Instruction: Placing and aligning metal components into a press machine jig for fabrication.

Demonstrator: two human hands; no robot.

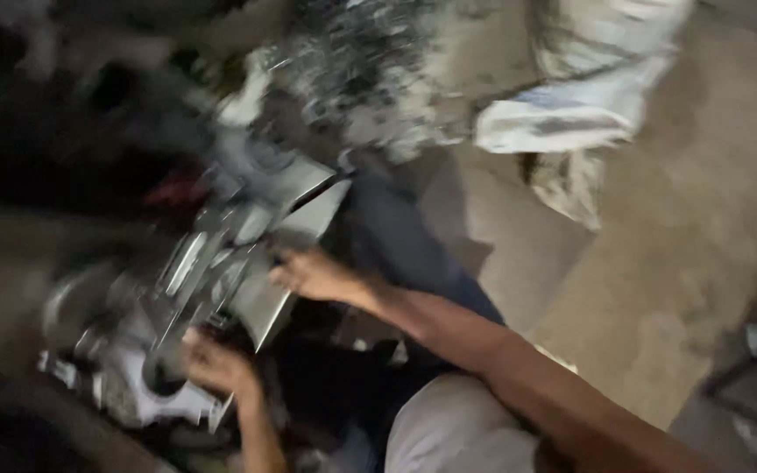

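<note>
Right hand fingers curled on grey metal assembly; assembly long axis slants down-left from it. Left hand grips lower end, blurred; both touching.

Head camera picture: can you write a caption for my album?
Two bare hands, left hand and right hand, rest on a blurry grey metal machine.

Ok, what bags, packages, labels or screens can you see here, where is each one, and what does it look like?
White sack: top right, on the dusty ground, crumpled, white with a blue patch and dark smears.
Speckled bundle: top centre, behind the metal machine part both hands touch; grey-white with dark flecks, too blurred to tell what it is.
No labels, signs or screens are visible.
</note>
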